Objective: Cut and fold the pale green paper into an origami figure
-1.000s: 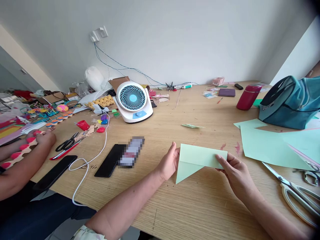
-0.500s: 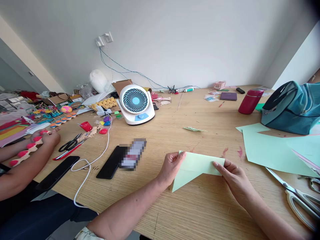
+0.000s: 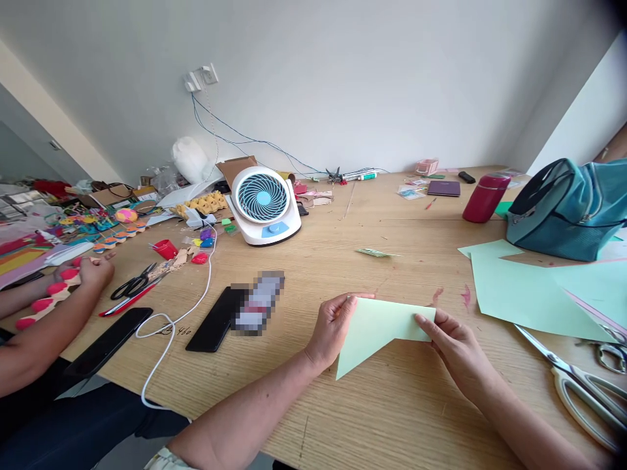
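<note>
Two hands are gripping one folded sheet of pale green paper (image 3: 377, 326) on the tabletop (image 3: 392, 405).

Left hand (image 3: 333, 326) is pinching the paper's left edge, fingers curled closed over it; right hand (image 3: 453, 343) is pinching its right corner. Right of the paper, larger green sheets (image 3: 529, 294) and scissors (image 3: 582, 385) are lying flat. Left of it, a black phone (image 3: 213, 320) is resting; beyond it, a white fan (image 3: 264, 202) is standing. Far left, another person's hand (image 3: 93, 271) is touching red-tipped cutouts (image 3: 46, 300).
</note>
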Demonstrator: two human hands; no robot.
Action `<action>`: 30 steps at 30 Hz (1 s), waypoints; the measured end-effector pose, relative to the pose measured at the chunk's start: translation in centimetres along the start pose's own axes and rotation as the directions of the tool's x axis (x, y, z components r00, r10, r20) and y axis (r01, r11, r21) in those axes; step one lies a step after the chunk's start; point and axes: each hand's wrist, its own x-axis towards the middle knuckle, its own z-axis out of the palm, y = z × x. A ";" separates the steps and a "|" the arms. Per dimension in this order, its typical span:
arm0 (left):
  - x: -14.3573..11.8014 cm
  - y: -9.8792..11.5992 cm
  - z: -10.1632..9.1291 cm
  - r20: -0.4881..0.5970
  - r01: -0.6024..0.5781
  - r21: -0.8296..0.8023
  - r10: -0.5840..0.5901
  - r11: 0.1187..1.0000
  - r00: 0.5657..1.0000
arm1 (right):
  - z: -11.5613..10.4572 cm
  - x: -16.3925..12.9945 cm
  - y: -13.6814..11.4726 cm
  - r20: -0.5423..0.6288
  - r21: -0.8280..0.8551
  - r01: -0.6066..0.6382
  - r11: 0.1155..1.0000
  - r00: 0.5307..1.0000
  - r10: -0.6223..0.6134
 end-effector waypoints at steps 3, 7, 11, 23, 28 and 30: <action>0.1 -0.2 0.0 -0.008 0.012 -0.039 -0.012 0.999 1.000 | 0.1 -0.1 -0.1 -0.017 -0.003 0.010 1.000 1.000 -0.010; 0.6 -1.2 0.0 -0.001 0.116 -0.206 -0.119 0.972 0.993 | 0.1 -0.1 -0.1 -0.012 0.060 -0.009 0.998 1.000 0.010; 1.1 -2.1 0.1 0.123 0.332 -0.430 -0.310 0.839 0.943 | -0.1 0.1 0.0 0.002 0.108 0.013 0.994 1.000 -0.013; 0.4 -2.2 0.2 0.817 0.768 -0.063 -0.409 0.637 0.406 | 0.1 -0.1 -0.2 0.147 0.057 0.096 0.994 0.984 -0.103; 0.3 -2.7 -0.1 0.744 0.742 -0.201 -0.393 0.640 0.541 | -0.2 0.2 0.1 0.112 -0.042 0.127 0.991 0.986 -0.122; 0.3 -2.9 0.0 0.680 0.738 -0.260 -0.424 0.623 0.598 | -0.3 0.4 0.3 0.075 -0.094 0.159 0.983 0.985 -0.152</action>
